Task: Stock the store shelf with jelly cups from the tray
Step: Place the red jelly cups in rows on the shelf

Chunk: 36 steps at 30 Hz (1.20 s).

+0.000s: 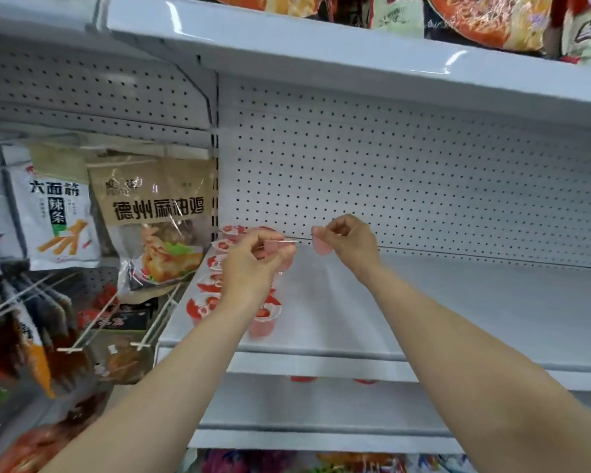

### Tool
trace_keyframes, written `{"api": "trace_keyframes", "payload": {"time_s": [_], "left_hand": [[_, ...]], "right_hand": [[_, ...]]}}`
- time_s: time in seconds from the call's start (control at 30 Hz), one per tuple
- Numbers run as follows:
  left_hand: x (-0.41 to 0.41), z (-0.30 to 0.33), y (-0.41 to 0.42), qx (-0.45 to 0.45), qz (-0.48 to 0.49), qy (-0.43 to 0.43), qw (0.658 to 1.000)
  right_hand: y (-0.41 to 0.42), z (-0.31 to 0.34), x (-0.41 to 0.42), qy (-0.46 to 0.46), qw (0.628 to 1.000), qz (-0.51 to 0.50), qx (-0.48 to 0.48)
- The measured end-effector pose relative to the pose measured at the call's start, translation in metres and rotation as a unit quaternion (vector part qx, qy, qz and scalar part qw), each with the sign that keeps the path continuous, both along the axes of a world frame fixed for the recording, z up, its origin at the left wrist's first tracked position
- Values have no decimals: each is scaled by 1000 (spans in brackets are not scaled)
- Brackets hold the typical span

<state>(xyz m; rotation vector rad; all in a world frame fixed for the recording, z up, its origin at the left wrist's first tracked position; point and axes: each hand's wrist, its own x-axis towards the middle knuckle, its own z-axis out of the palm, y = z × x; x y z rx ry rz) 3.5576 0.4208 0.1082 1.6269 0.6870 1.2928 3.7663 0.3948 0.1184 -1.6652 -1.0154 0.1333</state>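
Note:
Both my arms reach over the white store shelf. My left hand grips a pink jelly cup above the shelf's left part. My right hand pinches a second pink jelly cup near the pegboard back wall. Several jelly cups with red strawberry lids stand in rows along the shelf's left end, partly hidden by my left forearm. One pink cup stands nearest the front edge. The tray is out of view.
A perforated white back wall rises behind the shelf. Snack bags hang on pegs to the left. An upper shelf carries noodle packs. A lower shelf shows red lids under the front lip. The shelf's right side holds nothing.

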Motion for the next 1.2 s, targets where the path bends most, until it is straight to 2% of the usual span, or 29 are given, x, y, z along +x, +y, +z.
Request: {"api": "trace_keyframes", "payload": {"time_s": [0.5,0.8,1.2], "left_hand": [[41,16,44,-34,46,40,998],[43,11,68,-47,64,57,995],[51,17,86,-20,83,71,994]], "right_hand": [[100,-47,46,-3,994,30,-105],[132,-51,54,24,993,30,-112],[142,-54,50,17,993,23,-114]]}}
